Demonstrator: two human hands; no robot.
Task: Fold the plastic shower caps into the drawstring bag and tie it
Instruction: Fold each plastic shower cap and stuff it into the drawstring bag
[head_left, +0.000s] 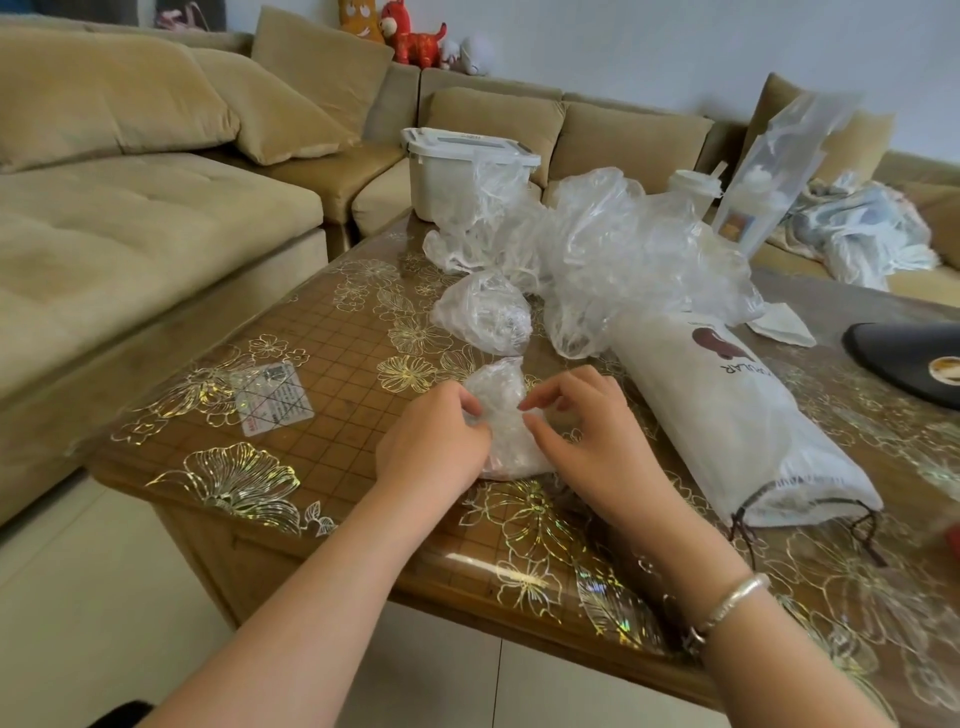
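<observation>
Both hands, left hand (434, 439) and right hand (582, 428), pinching folded shower cap (501, 415) beside drawstring bag (727, 415). Slippery plastic; may spring open if loosened.

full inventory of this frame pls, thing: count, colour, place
shower cap being folded: 1, clear, table front, between both hands
folded cap: 1, clear, just beyond it
loose caps pile: count unclear, clear, table centre-back
drawstring bag: 1, white, dark cords, lying right of hands
lidded bin: 1, white, table's far corner
table: 1, brown, gold floral cover
sofa: 1, tan, left and behind
left hand: fingers pinching cap
right hand: fingers pinching cap, silver bracelet
</observation>
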